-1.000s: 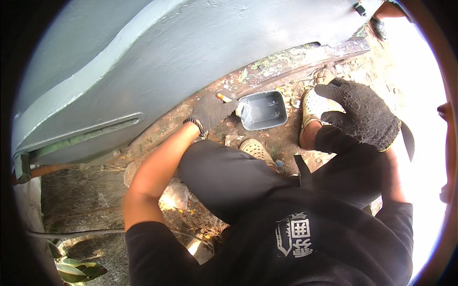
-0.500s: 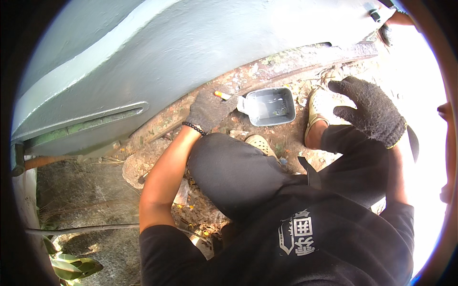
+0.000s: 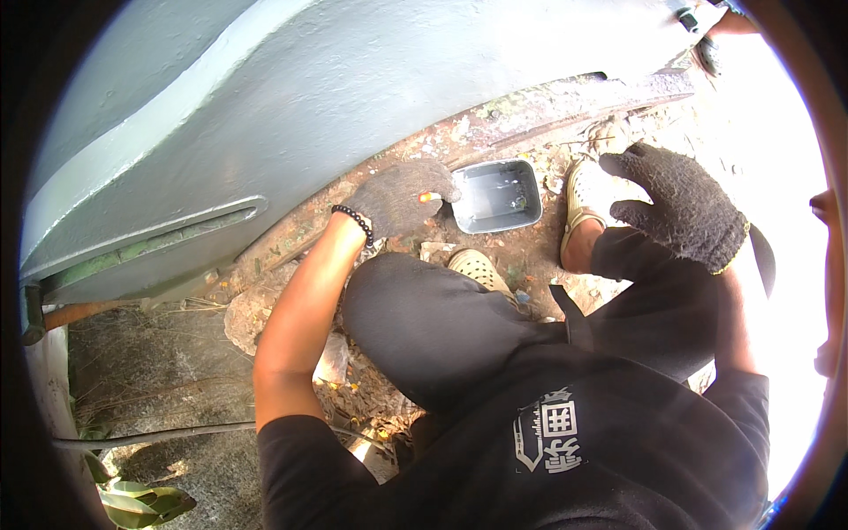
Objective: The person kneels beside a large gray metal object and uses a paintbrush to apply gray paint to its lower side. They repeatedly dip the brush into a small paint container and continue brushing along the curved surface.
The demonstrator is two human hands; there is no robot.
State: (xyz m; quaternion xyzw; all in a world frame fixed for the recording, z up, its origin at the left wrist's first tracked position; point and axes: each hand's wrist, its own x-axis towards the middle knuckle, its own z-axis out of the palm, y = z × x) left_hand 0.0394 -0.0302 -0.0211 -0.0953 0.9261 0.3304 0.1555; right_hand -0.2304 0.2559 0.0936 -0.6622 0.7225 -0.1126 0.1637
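A dark knitted glove covers my left hand (image 3: pixel 399 199), which is closed around a small paintbrush (image 3: pixel 429 197). Only a short orange and white bit of its handle shows; the bristles are hidden by the hand. Right at those fingers stands a grey rectangular tub (image 3: pixel 498 227) with some grey liquid in it. My right hand (image 3: pixel 680 203), in a thick dark glove, hovers above my right leg with thumb and fingers apart and nothing in it.
A grey painted curved surface (image 3: pixel 274 132) rises beyond the tub, with a slot (image 3: pixel 159 243) low on its left side. Below it runs a rough, stained ledge (image 3: pixel 495 115). Dry leaves lie about my clogs (image 3: pixel 481 267). Part of another person (image 3: pixel 735 23) shows at the far right.
My left hand has shifted right, closer to the tub, and turned. The brush's pale end, visible over the tub's rim before, is now out of sight. My right hand has hardly moved.
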